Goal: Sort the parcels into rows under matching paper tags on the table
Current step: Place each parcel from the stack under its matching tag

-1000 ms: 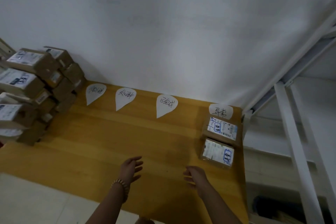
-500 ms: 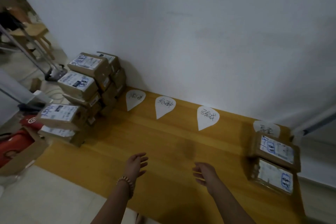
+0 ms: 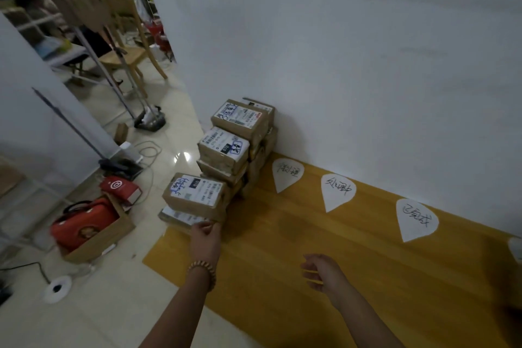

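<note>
1. The unsorted parcels stood in a stack (image 3: pixel 234 150) at the left end of the table (image 3: pixel 282 277), against the wall. Three paper tags (image 3: pixel 337 191) lay in a line along the wall to its right.
2. The left hand (image 3: pixel 204 237) was at the near bottom corner of the front parcel (image 3: pixel 195 195), which sat on a flat parcel (image 3: pixel 180 217). Its fingers were bent at that edge. Whether they had closed on the box could not be told.
3. The right hand (image 3: pixel 322 271) hung over bare table, well apart from the stack, with its fingers loosely curled and holding nothing.
4. The step in hand looked like picking the front parcel off the stack.
5. To do it well, the left fingers should probably go under the front parcel alone, at the seam between it and the flat one, so only one box lifted.
6. The right hand would do well to come across and take the far side. A one-handed corner grip would likely tip the box.
7. Lifting straight up before swinging right should keep it from dragging its taller neighbours.
8. The handwriting on its label (image 3: pixel 178 188) was too blurred to read, so it should be turned up and read against the tags before a row is chosen.
</note>
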